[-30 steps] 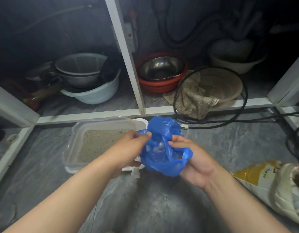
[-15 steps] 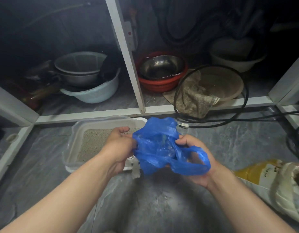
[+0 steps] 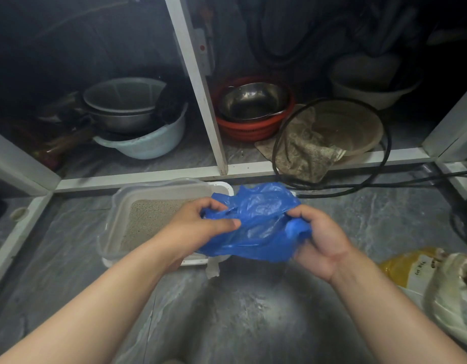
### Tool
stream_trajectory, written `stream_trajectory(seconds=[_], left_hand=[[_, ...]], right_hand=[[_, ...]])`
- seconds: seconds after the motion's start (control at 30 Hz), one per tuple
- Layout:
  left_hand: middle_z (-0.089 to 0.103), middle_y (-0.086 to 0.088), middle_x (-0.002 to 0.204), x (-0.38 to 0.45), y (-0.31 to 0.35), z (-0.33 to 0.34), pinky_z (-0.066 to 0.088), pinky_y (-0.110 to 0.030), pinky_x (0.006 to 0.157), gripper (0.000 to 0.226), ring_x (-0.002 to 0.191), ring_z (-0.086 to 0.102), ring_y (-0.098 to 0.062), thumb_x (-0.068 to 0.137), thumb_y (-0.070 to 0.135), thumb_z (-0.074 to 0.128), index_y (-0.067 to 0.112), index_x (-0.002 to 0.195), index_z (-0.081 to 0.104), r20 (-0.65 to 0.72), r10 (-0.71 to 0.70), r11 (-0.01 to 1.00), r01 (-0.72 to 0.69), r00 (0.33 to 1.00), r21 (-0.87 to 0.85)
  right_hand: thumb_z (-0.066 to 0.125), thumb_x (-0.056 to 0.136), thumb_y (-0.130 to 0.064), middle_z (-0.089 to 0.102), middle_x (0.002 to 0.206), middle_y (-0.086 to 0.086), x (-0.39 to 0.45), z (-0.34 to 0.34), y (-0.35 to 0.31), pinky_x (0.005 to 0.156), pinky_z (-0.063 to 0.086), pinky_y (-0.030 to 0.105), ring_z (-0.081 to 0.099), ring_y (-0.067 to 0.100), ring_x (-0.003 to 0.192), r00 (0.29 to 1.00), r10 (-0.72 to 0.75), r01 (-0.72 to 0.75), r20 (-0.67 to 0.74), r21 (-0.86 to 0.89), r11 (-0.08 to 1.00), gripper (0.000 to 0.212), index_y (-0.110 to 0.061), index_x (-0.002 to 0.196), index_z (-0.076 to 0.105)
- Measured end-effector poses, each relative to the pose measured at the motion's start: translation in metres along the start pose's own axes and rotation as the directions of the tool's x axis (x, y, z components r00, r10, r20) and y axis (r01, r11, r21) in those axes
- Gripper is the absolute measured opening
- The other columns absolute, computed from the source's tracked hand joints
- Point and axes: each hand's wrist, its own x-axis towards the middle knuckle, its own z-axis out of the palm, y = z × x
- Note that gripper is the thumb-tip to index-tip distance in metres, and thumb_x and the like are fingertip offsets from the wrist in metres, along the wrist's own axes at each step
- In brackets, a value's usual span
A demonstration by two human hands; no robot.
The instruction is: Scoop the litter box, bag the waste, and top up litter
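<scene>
I am holding the blue bag (image 3: 256,224) up in front of me with both hands. A moment ago a loop of the bag was hanging out past my right hand (image 3: 320,240). Now that loop is gone and the bag is bunched up between my hands. My left hand (image 3: 201,227) is pinching the bag's left side, thumb on top and fingers curled behind. My right hand is gripping the other side with its fingers curled into the plastic. I think I am still hunting for the bag's mouth, so nothing is getting bagged yet.

The litter box (image 3: 116,219) is sitting on the floor just beyond my left hand, and the bag is hanging over its near right corner. It has pale litter inside. I cannot tell if a scoop is there.

The litter sack (image 3: 421,271) is lying near my right arm, by the picture's right edge. Black cables (image 3: 358,189) are running along the floor behind the bag, under the white cabinet frame (image 3: 201,82). I should be keeping the bag away from them. The grey floor (image 3: 253,311) right under my hands is giving me room to pull the bag wide open.
</scene>
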Motion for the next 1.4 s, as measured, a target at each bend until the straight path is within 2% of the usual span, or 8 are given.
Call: stream_trajectory(seconds=[0.3,0.4,0.57,0.73,0.9,1.03,1.2,1.4], left_hand=[[0.061,0.002,0.068,0.005,0.003,0.001,0.043,-0.03,0.062,0.03,0.062,0.053,-0.016,0.092,0.034,0.068,0.009,0.078,0.059,-0.133,0.242,0.97,-0.239,0.961,0.045],[0.068,-0.007,0.08,0.01,0.005,-0.003,0.047,-0.035,0.072,0.027,0.072,0.063,-0.023,0.099,0.035,0.057,0.012,0.084,0.06,-0.086,0.025,0.956,-0.049,0.996,-0.29],[0.04,0.004,0.055,0.01,0.013,-0.022,0.041,-0.025,0.054,0.031,0.048,0.045,-0.013,0.102,0.036,0.045,0.018,0.077,0.046,0.28,-0.136,0.538,0.308,0.95,-0.785],[0.065,0.002,0.096,0.011,0.003,-0.001,0.051,-0.032,0.075,0.029,0.08,0.065,-0.014,0.098,0.042,0.055,0.019,0.116,0.051,-0.1,-0.039,0.998,0.043,0.994,0.037],[0.048,0.007,0.122,0.0,-0.005,0.001,0.041,-0.037,0.104,0.04,0.116,0.051,-0.012,0.098,0.051,0.04,0.021,0.12,0.055,-0.235,0.619,0.756,-0.487,0.75,0.437],[0.04,0.014,0.135,-0.007,-0.005,0.004,0.036,-0.027,0.107,0.067,0.127,0.042,-0.003,0.078,0.066,0.061,0.028,0.132,0.048,0.065,0.605,0.683,-0.559,0.793,0.471],[0.054,0.005,0.125,0.0,-0.005,0.0,0.041,-0.026,0.105,0.033,0.122,0.052,-0.006,0.088,0.01,0.064,0.017,0.12,0.061,0.055,0.744,0.597,-0.7,0.665,0.392],[0.072,-0.012,0.09,-0.003,0.014,0.003,0.05,-0.039,0.081,0.017,0.083,0.066,-0.027,0.092,0.003,0.052,0.003,0.095,0.068,0.009,0.195,0.938,-0.183,0.981,-0.295]], right_hand=[[0.046,0.096,-0.03,0.071,0.119,0.019,-0.001,0.002,0.007,0.094,0.053,0.042,0.07,0.031,0.102,0.997,0.033,-0.017,0.07,-0.218,0.976,0.04,-0.008,0.115,0.073],[0.046,0.098,-0.033,0.074,0.109,0.017,-0.002,0.002,0.01,0.084,0.056,0.038,0.072,0.028,0.091,0.998,0.031,-0.018,0.046,-0.267,0.964,0.039,-0.013,0.101,0.079],[0.044,0.091,-0.033,0.075,0.084,0.011,-0.002,-0.003,0.009,0.063,0.057,0.031,0.071,0.024,0.069,0.997,0.046,-0.034,0.061,-0.181,0.983,0.041,-0.012,0.082,0.079],[0.042,0.093,-0.032,0.069,0.093,0.015,-0.001,0.005,0.015,0.073,0.053,0.034,0.067,0.026,0.079,1.0,0.006,0.002,0.03,-0.26,0.966,0.037,-0.007,0.101,0.069],[0.045,0.094,-0.033,0.069,0.1,0.017,-0.002,0.01,0.017,0.082,0.05,0.038,0.064,0.03,0.089,0.998,-0.044,0.028,-0.039,-0.341,0.94,0.035,-0.011,0.107,0.068],[0.041,0.095,-0.033,0.073,0.099,0.017,-0.006,0.014,0.011,0.078,0.055,0.037,0.07,0.029,0.083,1.0,-0.01,0.011,0.006,-0.218,0.976,0.042,-0.007,0.105,0.072],[0.047,0.082,-0.027,0.072,0.084,0.013,-0.012,0.011,0.005,0.072,0.053,0.036,0.069,0.026,0.072,0.995,0.072,-0.055,0.074,-0.208,0.977,0.034,-0.01,0.084,0.076],[0.061,0.084,-0.002,0.066,0.079,0.012,-0.013,0.002,0.003,0.065,0.049,0.033,0.061,0.024,0.068,0.997,-0.047,0.01,-0.053,-0.55,0.835,0.009,-0.01,0.088,0.061]])
